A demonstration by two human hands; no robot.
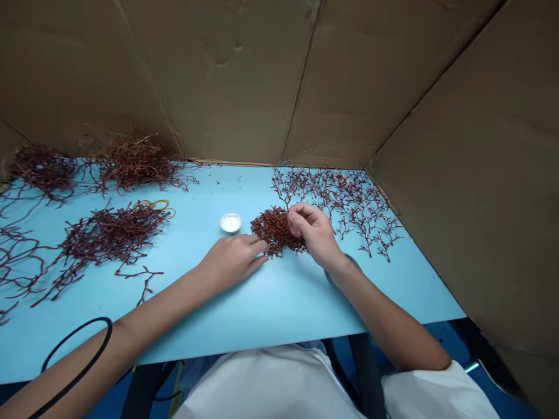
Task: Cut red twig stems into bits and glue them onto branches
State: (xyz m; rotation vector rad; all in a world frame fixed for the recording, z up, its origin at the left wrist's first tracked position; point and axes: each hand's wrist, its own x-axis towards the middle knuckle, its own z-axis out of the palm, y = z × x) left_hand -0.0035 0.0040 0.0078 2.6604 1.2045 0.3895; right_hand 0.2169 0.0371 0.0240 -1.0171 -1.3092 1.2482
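My right hand (pixel 317 233) is closed in a pinch on a reddish-brown branched twig (pixel 282 189), whose forked end points up and away from me. It hovers over the right side of a dense heap of short brown twig pieces (pixel 275 230). My left hand (pixel 236 259) lies palm down at the heap's left edge, fingers stretched out and slightly apart, fingertips against the pieces. A small white dish (pixel 230 223) with white contents stands just beyond my left hand. Spread-out branched twigs (pixel 345 201) cover the table behind and right of my right hand.
On the left of the light blue table (pixel 209 326) lie a bundle of dark twigs (pixel 111 235), yellow bands (pixel 159 205) and tangled piles (pixel 131 163) at the back. Cardboard walls (pixel 244 87) rise behind and to the right. A black cable (pixel 107 337) loops over my left forearm.
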